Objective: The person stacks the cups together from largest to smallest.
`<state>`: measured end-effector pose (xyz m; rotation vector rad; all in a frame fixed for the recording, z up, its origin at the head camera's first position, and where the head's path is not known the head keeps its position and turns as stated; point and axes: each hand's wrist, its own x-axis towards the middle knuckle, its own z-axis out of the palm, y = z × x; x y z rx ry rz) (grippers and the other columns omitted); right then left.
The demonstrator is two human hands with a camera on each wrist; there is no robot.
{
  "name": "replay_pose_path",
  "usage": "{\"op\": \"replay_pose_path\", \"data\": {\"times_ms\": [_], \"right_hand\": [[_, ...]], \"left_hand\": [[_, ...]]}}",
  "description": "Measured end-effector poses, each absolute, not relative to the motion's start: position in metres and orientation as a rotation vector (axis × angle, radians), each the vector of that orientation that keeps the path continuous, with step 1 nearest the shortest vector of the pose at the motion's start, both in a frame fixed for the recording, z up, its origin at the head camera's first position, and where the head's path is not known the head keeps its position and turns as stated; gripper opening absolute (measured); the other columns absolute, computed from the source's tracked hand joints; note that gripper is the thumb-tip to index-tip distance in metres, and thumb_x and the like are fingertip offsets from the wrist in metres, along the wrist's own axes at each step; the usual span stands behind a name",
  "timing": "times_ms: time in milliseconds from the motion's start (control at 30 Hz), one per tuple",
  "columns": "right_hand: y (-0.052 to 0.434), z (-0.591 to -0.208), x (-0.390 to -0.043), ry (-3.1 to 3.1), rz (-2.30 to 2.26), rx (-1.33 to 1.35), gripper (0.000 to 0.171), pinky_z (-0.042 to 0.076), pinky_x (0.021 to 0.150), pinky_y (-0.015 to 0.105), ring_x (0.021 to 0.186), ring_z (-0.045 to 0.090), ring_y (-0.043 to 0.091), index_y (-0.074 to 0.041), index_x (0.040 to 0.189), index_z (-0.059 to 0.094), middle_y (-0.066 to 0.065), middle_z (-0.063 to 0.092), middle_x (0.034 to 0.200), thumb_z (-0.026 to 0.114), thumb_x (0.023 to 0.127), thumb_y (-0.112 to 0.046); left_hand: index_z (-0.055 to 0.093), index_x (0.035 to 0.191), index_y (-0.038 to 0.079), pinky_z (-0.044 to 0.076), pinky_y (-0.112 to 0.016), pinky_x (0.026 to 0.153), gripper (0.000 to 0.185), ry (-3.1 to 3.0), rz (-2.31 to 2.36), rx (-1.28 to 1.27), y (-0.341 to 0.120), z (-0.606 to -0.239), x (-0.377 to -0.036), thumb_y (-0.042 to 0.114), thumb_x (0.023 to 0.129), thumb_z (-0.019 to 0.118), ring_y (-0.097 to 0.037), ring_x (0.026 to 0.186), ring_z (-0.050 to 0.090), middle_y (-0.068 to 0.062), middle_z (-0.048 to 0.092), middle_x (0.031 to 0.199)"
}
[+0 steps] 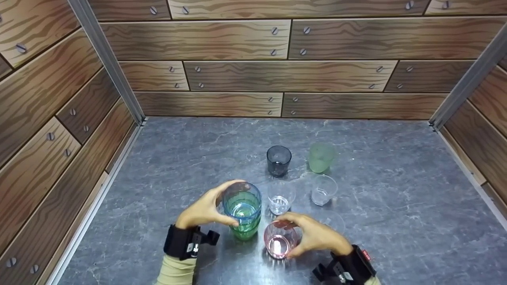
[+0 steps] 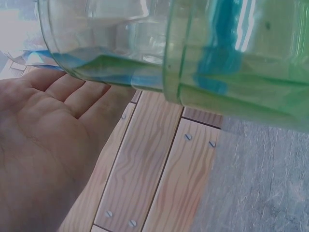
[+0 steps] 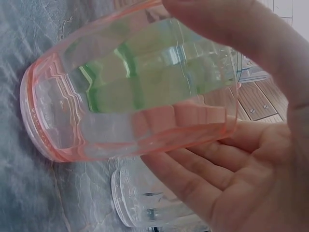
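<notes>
I read open worktop (image 1: 396, 221) to the right and along the left wall (image 1: 59, 130). Ahead of my hands the way is blocked: a clear glass (image 1: 280, 198) stands just beyond the pink glass (image 1: 280, 239), with a second clear glass (image 1: 323, 190), a dark glass (image 1: 279, 160) and a frosted green glass (image 1: 321, 157) behind. Gaps between them are narrow.

Walls: wood-plank panels (image 1: 245, 39) with cartoon grain and printed screw heads — on the back, left and right.
Corners: grey metal posts (image 1: 107, 59) at both back corners.
Surface: dark grey marbled tabletop (image 1: 396, 178) — pale veins.
Light: even, soft.
</notes>
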<state>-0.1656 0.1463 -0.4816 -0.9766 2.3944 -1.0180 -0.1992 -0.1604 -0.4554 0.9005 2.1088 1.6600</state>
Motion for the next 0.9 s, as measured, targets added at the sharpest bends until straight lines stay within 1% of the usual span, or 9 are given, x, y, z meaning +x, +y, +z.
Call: {"op": "replay_pose_path", "data": {"times_ms": [167,400,667,900], "right_hand": [[0.1461,-0.4813,-0.1653,2.389,-1.068,-0.993,0.08,0.051,0.099,0.034,0.109,0.06,0.025,-0.006,0.127,0.048,0.009,0.061,0.122,0.084,0.059,-0.029],[0.1456,-0.4798,-0.1645,2.351,-1.182,-0.957,0.078,0.049,0.101,0.031,0.109,0.059,0.024,-0.009,0.127,0.049,0.008,0.06,0.124,0.083,0.06,-0.03],[0.1447,-0.4792,-0.1629,2.347,-1.24,-0.951,0.078,0.049,0.102,0.029,0.111,0.059,0.024,-0.009,0.127,0.048,0.007,0.06,0.125,0.083,0.06,-0.028],[0.1462,-0.4803,-0.1634,2.37,-1.309,-1.013,0.077,0.051,0.098,0.033,0.107,0.06,0.028,-0.007,0.128,0.047,0.013,0.06,0.122,0.083,0.063,-0.027]], "left_hand": [[0.034,0.141,0.014,0.041,-0.034,0.11,0.091,2.081,1.678,0.915,-0.1605,-0.4554,-0.1991,0.01,0.064,0.082,-0.025,0.129,0.046,-0.005,0.046,0.142],[0.035,0.141,0.017,0.041,-0.035,0.11,0.09,2.09,1.673,0.916,-0.1603,-0.4546,-0.1988,0.01,0.064,0.082,-0.024,0.129,0.047,-0.005,0.046,0.142],[0.034,0.141,0.017,0.042,-0.037,0.11,0.091,2.102,1.668,0.918,-0.1609,-0.4558,-0.1992,0.011,0.064,0.082,-0.025,0.128,0.047,-0.004,0.046,0.142],[0.034,0.141,0.018,0.043,-0.036,0.109,0.091,2.115,1.655,0.886,-0.1611,-0.4559,-0.1989,0.012,0.064,0.082,-0.023,0.128,0.048,-0.004,0.045,0.142]]}}
